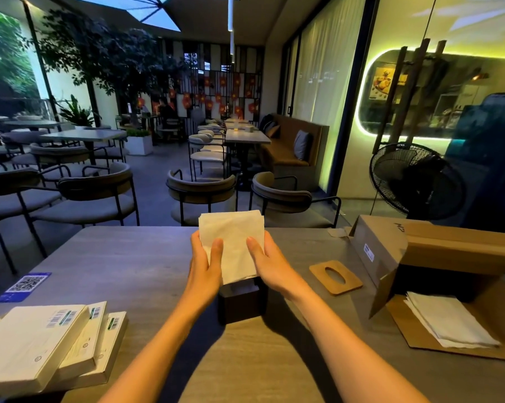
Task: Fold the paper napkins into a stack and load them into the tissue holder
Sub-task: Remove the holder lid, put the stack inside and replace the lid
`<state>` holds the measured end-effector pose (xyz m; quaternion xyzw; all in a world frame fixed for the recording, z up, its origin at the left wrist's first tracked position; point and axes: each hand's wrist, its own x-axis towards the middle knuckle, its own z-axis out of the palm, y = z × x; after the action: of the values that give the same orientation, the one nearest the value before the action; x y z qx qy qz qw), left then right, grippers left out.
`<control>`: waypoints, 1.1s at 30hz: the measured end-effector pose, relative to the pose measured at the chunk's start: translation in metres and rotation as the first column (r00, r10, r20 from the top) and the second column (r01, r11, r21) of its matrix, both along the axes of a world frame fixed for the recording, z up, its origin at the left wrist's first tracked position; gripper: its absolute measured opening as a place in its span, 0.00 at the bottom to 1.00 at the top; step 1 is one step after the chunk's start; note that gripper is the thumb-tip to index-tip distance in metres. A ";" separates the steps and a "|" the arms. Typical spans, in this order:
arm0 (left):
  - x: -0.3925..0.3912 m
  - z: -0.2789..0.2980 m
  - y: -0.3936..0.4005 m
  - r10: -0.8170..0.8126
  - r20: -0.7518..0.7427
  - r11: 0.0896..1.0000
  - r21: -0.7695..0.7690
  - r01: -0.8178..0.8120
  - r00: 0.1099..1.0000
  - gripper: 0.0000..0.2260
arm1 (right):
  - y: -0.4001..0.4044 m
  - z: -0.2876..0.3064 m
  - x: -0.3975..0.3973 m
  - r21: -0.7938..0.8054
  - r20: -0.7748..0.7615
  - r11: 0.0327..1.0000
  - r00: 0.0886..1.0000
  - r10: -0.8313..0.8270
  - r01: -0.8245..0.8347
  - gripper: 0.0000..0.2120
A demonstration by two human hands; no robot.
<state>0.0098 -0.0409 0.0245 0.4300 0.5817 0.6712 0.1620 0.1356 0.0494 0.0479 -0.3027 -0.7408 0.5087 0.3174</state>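
A café terrace with rows of grey tables and curved-back chairs stretches away behind a long wood-grain table [123, 257] in the foreground. Above the middle of that table, both hands hold a stack of white paper napkins [233, 242] upright and slightly tilted. The left hand [204, 263] grips the stack's left edge, thumb across the front and fingers hidden behind the paper. The right hand [267, 261] grips the right edge the same way, thumb laid on the front face. The stack's lower edge hangs just above, or perhaps just inside, the open top of a dark square tissue holder [241, 302] that stands on the table between the forearms; contact cannot be told.

To the right of the holder, apart from it, a wooden lid [335, 276] with an oval slot lies flat on the table. Farther right, an open cardboard box [425, 251] lies on its side, and a second pile of loose napkins [449, 321] rests on its lowered flap. At the near left corner sit three wrapped napkin packs [42, 341], overlapping one another, with a blue QR-code card [24, 286] beyond them. A black standing fan [414, 178] stands behind the box.
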 end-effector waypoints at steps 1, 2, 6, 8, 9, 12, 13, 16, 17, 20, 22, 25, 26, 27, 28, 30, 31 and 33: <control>0.003 0.000 0.000 0.008 -0.040 1.000 0.019 -0.007 0.999 0.18 | -0.001 -0.003 -0.001 -0.002 0.010 1.000 1.000 -0.022 0.022 0.15; 0.003 -0.002 0.000 0.016 -0.070 0.999 0.033 -0.014 0.997 0.18 | 0.001 -0.010 -0.003 -0.003 0.020 1.000 0.999 -0.031 0.031 0.14; 0.007 -0.013 -0.002 0.031 -0.110 0.999 0.030 -0.028 0.993 0.16 | 0.014 -0.039 -0.002 0.018 0.070 0.999 0.997 -0.027 0.026 0.28; 0.007 -0.020 -0.004 0.034 -0.114 0.999 0.011 -0.033 0.993 0.14 | 0.008 -0.038 0.001 0.062 0.089 0.997 0.995 -0.043 0.037 0.22; 0.007 -0.022 -0.004 0.043 -0.109 0.999 -0.005 -0.044 0.993 0.14 | 0.005 -0.036 0.003 0.088 0.087 0.994 0.994 -0.064 0.057 0.17; 0.004 -0.020 0.000 0.125 -0.039 0.985 -0.114 -0.128 0.991 0.13 | 0.006 -0.028 0.006 0.109 0.047 0.986 0.990 -0.131 0.126 0.14; 0.003 -0.018 0.002 0.169 -0.012 0.970 -0.173 -0.169 0.986 0.12 | 0.010 -0.027 0.006 0.109 0.068 0.984 0.987 -0.149 0.141 0.13; -0.006 -0.010 0.005 0.209 0.084 0.924 -0.344 -0.168 0.974 0.12 | 0.018 -0.022 0.006 0.062 0.159 0.983 0.970 -0.181 0.174 0.15; -0.008 -0.008 0.005 0.200 0.111 0.913 -0.381 -0.144 0.974 0.14 | 0.020 -0.020 0.006 0.037 0.186 0.980 0.962 -0.198 0.194 0.16; -0.011 -0.003 0.004 0.178 0.111 0.887 -0.449 -0.111 0.978 0.20 | 0.026 -0.019 0.006 0.005 0.244 0.967 0.938 -0.247 0.253 0.14; -0.012 -0.003 0.005 0.189 0.069 0.873 -0.468 -0.136 0.980 0.22 | 0.027 -0.021 0.003 0.040 0.268 0.963 0.925 -0.269 0.268 0.11; -0.014 -0.005 0.006 0.215 -0.075 0.841 -0.492 -0.224 0.974 0.22 | 0.028 -0.023 0.001 0.123 0.287 0.952 0.909 -0.303 0.279 0.08; -0.016 -0.008 0.008 0.215 -0.137 0.824 -0.507 -0.255 0.967 0.23 | 0.028 -0.023 0.002 0.159 0.289 0.949 0.907 -0.307 0.270 0.08; -0.017 -0.011 0.008 0.214 -0.210 0.801 -0.521 -0.294 0.954 0.23 | 0.029 -0.023 0.002 0.195 0.294 0.946 0.904 -0.309 0.260 0.08; -0.018 -0.013 0.008 0.216 -0.275 0.775 -0.536 -0.336 0.937 0.24 | 0.029 -0.023 0.003 0.228 0.301 0.942 0.902 -0.310 0.248 0.08; -0.018 -0.016 0.008 0.218 -0.355 0.743 -0.544 -0.391 0.909 0.27 | 0.028 -0.024 0.005 0.302 0.317 0.929 0.897 -0.308 0.213 0.07; -0.018 -0.016 0.008 0.216 -0.377 0.735 -0.544 -0.404 0.901 0.28 | 0.028 -0.025 0.004 0.350 0.328 0.918 0.893 -0.307 0.187 0.06; -0.017 -0.016 0.007 0.199 -0.426 0.710 -0.558 -0.429 0.883 0.30 | 0.024 -0.027 0.004 0.453 0.363 0.883 0.879 -0.308 0.123 0.07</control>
<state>-0.0076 -0.0343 0.0090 0.3495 0.8582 0.3677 0.0784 0.1397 0.0739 0.0211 -0.4136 -0.8436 0.2209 0.2615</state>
